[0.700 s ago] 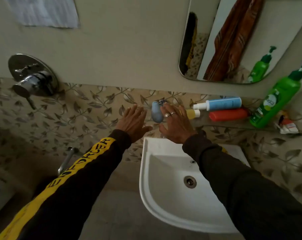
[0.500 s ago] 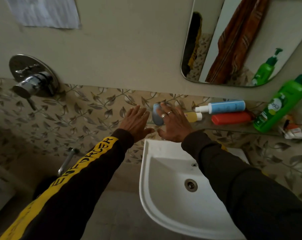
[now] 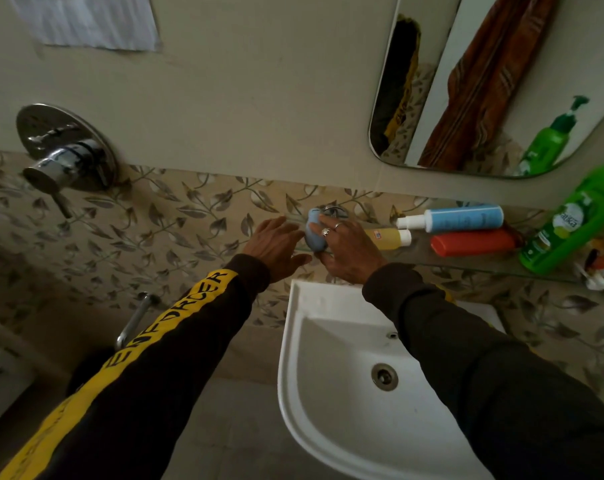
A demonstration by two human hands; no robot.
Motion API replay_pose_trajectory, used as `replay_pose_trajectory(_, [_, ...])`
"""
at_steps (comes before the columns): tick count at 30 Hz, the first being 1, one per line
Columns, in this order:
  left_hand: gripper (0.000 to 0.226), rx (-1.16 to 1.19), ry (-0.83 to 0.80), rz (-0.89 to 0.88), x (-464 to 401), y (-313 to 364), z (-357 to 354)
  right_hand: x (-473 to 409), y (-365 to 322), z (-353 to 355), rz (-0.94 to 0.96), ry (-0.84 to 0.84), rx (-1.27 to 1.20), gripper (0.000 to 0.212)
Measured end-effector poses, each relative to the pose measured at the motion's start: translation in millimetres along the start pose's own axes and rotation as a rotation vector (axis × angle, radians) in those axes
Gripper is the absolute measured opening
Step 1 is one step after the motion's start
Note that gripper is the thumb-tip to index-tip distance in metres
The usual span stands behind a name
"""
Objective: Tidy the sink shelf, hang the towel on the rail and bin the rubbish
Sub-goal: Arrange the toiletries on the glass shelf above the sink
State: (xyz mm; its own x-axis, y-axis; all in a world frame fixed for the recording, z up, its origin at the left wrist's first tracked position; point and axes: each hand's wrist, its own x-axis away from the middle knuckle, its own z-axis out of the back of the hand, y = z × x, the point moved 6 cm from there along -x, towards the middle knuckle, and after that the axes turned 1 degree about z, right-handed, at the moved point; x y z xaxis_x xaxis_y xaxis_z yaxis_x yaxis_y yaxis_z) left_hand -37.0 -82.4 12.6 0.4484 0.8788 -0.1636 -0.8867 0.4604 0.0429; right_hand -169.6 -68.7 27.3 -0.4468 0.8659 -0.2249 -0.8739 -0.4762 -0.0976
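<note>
the right hand (image 3: 349, 249) grips the small blue bottle (image 3: 314, 233) at the left end of the glass shelf (image 3: 466, 265), fingers wrapped over it. the left hand (image 3: 276, 245) hovers just beside it, fingers relaxed, holding nothing. along the shelf lie a yellow bottle (image 3: 388, 237), a blue tube (image 3: 463, 218) and a red one (image 3: 473, 243); the green pump bottle (image 3: 570, 226) stands near the right end. the risk, i'd say, is the blue bottle slipping into the basin (image 3: 328, 375), or a sleeve sending the lying bottles rolling off the front edge.
</note>
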Motion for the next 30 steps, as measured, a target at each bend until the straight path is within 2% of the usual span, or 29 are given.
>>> replay_pose_trajectory(4, [0.066, 0.057, 0.055, 0.031, -2, -2, 6, -2, -2, 10, -0.002, 0.113, -0.100, 0.051])
replay_pose_trajectory(10, [0.063, 0.128, 0.201, 0.037, -12, -2, 21, -16, 9, 28, -0.245, 0.254, -0.347, 0.036])
replay_pose_trajectory(15, [0.064, 0.259, 0.202, 0.118, -20, -9, 24, -30, 11, 43, -0.341, 0.307, -0.489, 0.033])
replay_pose_trajectory(18, [0.061, 0.358, 0.222, 0.164, -22, -12, 25, -36, 10, 50, -0.374, 0.346, -0.468, 0.027])
replay_pose_trajectory(23, [0.059, 0.436, 0.217, 0.259, -28, -15, 22, -39, -1, 56, -0.342, 0.344, -0.399, 0.032])
replay_pose_trajectory(30, [0.050, 0.508, 0.197, 0.271, -31, -20, 13, -40, -10, 53, -0.292, 0.320, -0.345, 0.033])
